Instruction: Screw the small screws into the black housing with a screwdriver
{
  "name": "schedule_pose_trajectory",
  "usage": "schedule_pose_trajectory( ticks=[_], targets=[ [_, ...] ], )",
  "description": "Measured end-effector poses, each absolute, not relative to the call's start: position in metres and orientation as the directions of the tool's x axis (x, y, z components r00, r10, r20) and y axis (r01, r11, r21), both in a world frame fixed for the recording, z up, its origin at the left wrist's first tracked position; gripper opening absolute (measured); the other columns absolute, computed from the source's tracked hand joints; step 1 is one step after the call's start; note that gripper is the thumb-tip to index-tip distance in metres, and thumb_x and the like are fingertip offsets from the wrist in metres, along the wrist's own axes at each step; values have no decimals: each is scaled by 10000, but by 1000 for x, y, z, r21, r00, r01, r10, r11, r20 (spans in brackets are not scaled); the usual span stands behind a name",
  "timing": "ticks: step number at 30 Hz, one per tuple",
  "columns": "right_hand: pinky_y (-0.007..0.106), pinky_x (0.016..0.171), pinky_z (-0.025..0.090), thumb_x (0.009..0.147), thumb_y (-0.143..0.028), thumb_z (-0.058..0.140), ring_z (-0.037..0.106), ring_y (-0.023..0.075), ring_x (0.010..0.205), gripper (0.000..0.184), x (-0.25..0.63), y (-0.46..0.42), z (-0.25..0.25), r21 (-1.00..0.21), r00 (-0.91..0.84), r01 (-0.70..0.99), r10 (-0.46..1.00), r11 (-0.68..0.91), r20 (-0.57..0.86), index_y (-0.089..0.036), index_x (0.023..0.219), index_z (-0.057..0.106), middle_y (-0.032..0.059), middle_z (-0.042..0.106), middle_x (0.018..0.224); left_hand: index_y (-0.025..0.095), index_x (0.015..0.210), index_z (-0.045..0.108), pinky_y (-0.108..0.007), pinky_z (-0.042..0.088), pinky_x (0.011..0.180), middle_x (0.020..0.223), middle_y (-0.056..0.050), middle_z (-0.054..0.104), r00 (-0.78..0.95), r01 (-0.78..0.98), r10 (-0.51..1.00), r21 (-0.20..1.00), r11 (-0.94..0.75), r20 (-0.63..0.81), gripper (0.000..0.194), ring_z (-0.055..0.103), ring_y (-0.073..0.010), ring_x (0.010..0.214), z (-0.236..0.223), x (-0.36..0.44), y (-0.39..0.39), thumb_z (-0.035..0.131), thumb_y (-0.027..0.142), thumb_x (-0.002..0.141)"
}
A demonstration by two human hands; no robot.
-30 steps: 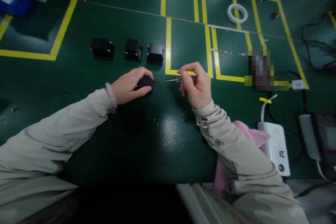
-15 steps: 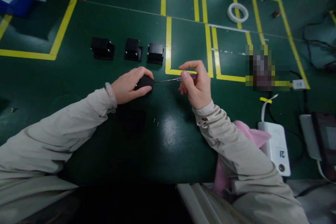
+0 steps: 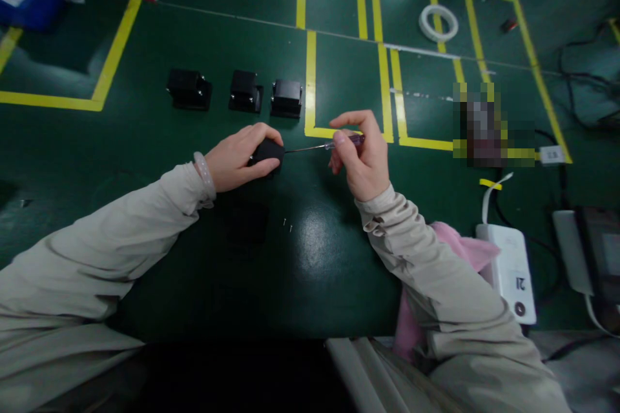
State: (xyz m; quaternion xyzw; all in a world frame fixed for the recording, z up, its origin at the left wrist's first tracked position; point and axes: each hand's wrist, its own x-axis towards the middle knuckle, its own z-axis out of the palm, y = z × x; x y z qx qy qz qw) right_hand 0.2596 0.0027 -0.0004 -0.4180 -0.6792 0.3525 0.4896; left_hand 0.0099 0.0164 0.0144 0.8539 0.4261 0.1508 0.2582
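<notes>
Seen from above, the left hand point(image 3: 242, 158) is clamped on a small black boxy part point(image 3: 268, 153) at the middle of a dark green desk point(image 3: 194, 284); the right hand point(image 3: 361, 155), well apart from it, pinches a thin screwdriver with a purplish clear handle point(image 3: 346, 141), its tip at the part's right side; three similar black blocks point(image 3: 287, 98) stand beyond, and two tiny screws point(image 3: 287, 225) lie nearer the wearer
</notes>
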Motion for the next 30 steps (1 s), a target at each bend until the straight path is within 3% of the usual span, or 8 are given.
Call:
schedule_pose_trajectory(
  ticks=[6, 13, 21, 26, 30],
  targets=[
    [256, 389, 349, 983, -596, 504, 418, 70, 377, 332, 259, 1, 2, -890, -171, 253, 923, 380, 346, -265, 963, 510, -101, 405, 529, 146, 1185, 573, -412, 504, 931, 1152, -112, 634, 589, 650, 808, 576, -495, 31, 475, 606, -253, 1024, 15, 10, 16, 458, 504, 894],
    [280, 458, 432, 975, -563, 536, 482, 80, 461, 315, 261, 4, 2, -859, -200, 268, 898, 436, 393, -271, 1089, 502, -86, 459, 633, 147, 1183, 577, -437, 501, 961, 1145, -109, 633, 591, 642, 806, 580, -502, 43, 454, 602, -255, 1028, 14, 10, 17, 466, 483, 900],
    [252, 399, 367, 989, -567, 509, 437, 67, 387, 308, 260, 1, 2, -892, -175, 249, 923, 377, 341, -259, 972, 519, -102, 427, 546, 150, 1187, 576, -409, 502, 947, 1141, -103, 627, 591, 641, 805, 577, -506, 48, 458, 602, -248, 1027, 13, 9, 17, 465, 493, 904],
    [258, 444, 412, 977, -582, 521, 464, 72, 451, 345, 261, 5, -1, -865, -196, 249, 898, 435, 395, -264, 1107, 493, -90, 478, 635, 152, 1172, 577, -414, 497, 971, 1145, -103, 636, 590, 641, 805, 574, -509, 56, 449, 606, -248, 1036, 13, 11, 16, 457, 490, 902],
    [263, 443, 417, 973, -618, 502, 459, 75, 441, 373, 261, 5, -3, -876, -180, 245, 907, 416, 380, -266, 1095, 498, -94, 463, 609, 157, 1180, 571, -407, 499, 968, 1154, -97, 635, 590, 649, 806, 568, -506, 44, 452, 609, -248, 1053, 13, 10, 16, 452, 491, 899]
  ],
)
